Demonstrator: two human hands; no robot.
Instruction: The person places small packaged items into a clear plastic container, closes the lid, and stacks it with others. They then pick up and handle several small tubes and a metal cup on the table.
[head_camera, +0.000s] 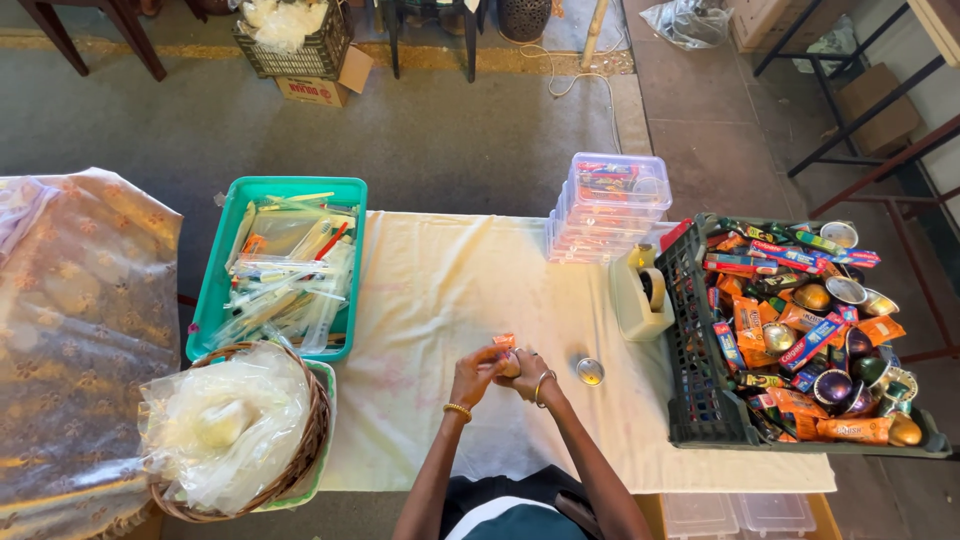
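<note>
Head view shows our left hand (473, 376) and right hand (527, 374) meeting at lower centre, both clenched on a small orange packet (505, 342), lifted above the worktop (440, 300) for handling, beside a small tin (590, 371).

place: looks like a makeshift packing spot, kit assembly kinda setup
table (440, 300): cloth-covered, bare concrete floor around it
right: black crate (700, 400) crammed with small toiletry packs
far: stack of clear boxes (605, 210), tape dispenser (640, 295)
left: green tray (215, 290) of wrapped items, basket (310, 440)
</note>
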